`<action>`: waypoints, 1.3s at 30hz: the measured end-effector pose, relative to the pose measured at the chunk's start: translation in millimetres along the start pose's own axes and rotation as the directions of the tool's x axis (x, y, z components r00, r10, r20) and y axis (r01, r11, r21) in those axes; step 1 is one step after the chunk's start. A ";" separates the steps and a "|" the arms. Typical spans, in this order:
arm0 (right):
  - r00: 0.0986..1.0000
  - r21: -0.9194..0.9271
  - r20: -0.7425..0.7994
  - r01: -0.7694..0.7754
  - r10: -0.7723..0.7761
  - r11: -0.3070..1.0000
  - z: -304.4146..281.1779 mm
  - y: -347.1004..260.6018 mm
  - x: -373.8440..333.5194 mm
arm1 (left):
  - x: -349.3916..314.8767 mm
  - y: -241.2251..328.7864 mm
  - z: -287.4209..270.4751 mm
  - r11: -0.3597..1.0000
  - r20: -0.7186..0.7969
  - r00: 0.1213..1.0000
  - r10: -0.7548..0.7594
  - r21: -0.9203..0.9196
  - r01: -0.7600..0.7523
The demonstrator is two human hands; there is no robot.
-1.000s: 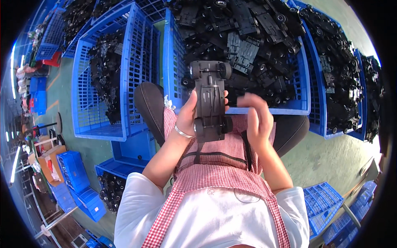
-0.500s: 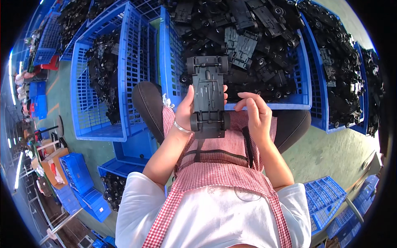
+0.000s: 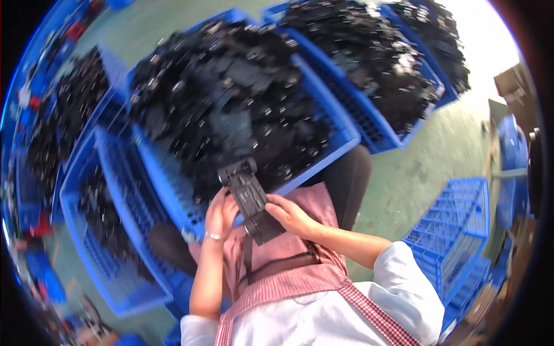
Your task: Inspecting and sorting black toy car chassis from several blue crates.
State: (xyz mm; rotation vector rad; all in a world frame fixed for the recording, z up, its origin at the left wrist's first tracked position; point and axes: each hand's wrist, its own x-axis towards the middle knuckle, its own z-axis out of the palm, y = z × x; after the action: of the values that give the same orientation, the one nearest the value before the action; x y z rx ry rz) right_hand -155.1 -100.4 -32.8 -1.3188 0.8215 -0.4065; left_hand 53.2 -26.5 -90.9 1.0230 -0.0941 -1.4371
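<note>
A toy car chassis (image 3: pixel 248 195), black with small wheels at its ends, is tilted over my lap. My left hand (image 3: pixel 220 216) grips it along the left side. My right hand (image 3: pixel 290 215) has its fingers closed against the right edge, so the chassis sits between both hands. Just beyond is a large blue crate (image 3: pixel 324 164), heaped with black car chassis (image 3: pixel 225 101) like this one. Motion blur hides the finer details.
To the left stands a blue crate (image 3: pixel 141 305) partly filled with black parts. Further crates piled with chassis (image 3: pixel 369 63) stand at the far right. Nearer on the right, a blue lattice crate (image 3: pixel 447 230) rests on the green floor (image 3: pixel 384 196).
My right hand, apart from the chassis before, now touches its right edge. The whole view has swung, and the chassis appears lower, further left and tilted.
</note>
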 end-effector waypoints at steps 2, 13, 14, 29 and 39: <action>0.996 -0.053 -0.086 0.023 -0.028 0.998 -34.0 -13.1 -6.4 | 33.1 -8.6 -33.4 0.962 -0.340 0.934 -0.110 0.199 0.186; 0.680 0.036 -0.732 -0.026 0.044 0.999 -236.7 -93.7 -14.3 | 140.9 -46.2 -110.3 0.736 -0.448 0.754 -0.480 0.261 0.624; 0.658 0.051 -0.750 -0.033 0.060 0.998 -250.2 -101.9 -15.5 | 137.8 -50.1 -97.9 0.703 -0.556 0.732 -0.394 0.330 0.630; 0.701 -0.105 -0.672 0.230 -0.239 0.968 -364.5 -293.5 134.8 | 127.6 -51.5 -75.5 -0.731 -0.358 0.925 -0.130 0.665 0.155; 0.987 -0.436 -0.015 -0.149 0.159 0.888 -158.3 -57.0 55.0 | 128.9 -55.2 -104.5 -0.631 -0.185 0.941 -0.282 0.775 -0.037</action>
State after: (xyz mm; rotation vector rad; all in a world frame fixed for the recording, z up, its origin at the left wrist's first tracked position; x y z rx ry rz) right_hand -223.3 -260.4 0.4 -1.6534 1.0309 -0.0786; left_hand 102.0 -69.6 -253.1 2.6015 -2.1049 -1.3311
